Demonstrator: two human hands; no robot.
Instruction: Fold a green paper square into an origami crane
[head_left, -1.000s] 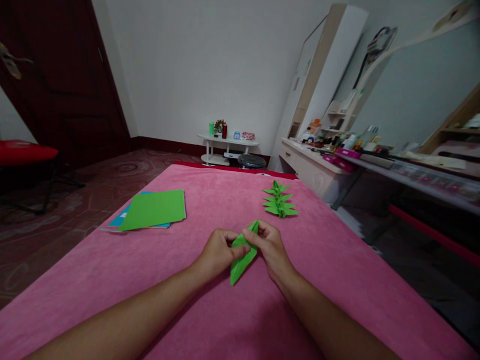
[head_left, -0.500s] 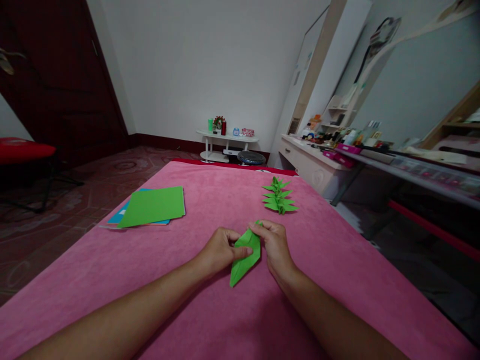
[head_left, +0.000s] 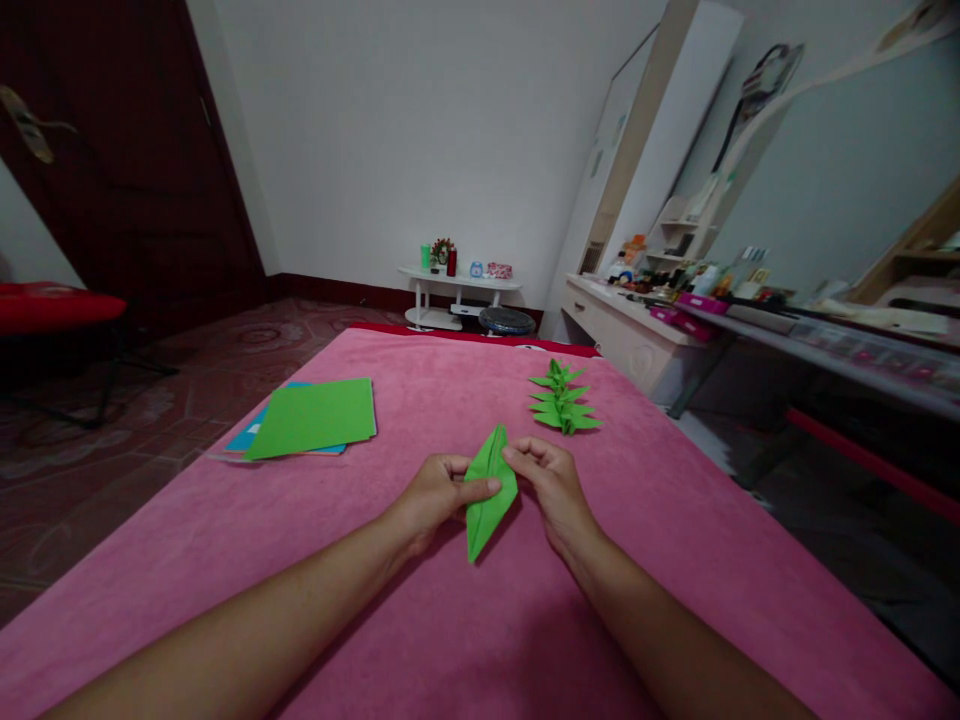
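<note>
A folded green origami paper (head_left: 489, 515), long and diamond-shaped with a crease down its length, is held above the pink cloth. My left hand (head_left: 441, 492) grips it from the left, thumb flat across its front and fingers behind. On its upper right edge, the thumb and fingers of my right hand (head_left: 546, 474) pinch the paper. Beyond the right hand stands a row of several folded green paper pieces (head_left: 564, 400) with pointed tips.
At the left lies a stack of paper sheets (head_left: 315, 418), green on top with blue beneath. A pink cloth (head_left: 420, 640) covers the surface under my hands. A crowded dressing table (head_left: 637, 325) stands at the right, a small white shelf table (head_left: 459, 280) at the back.
The folded paper has turned more upright, and its top tip now shows free. My right fingers have shifted from the tip down to the right edge. The view has tilted slightly.
</note>
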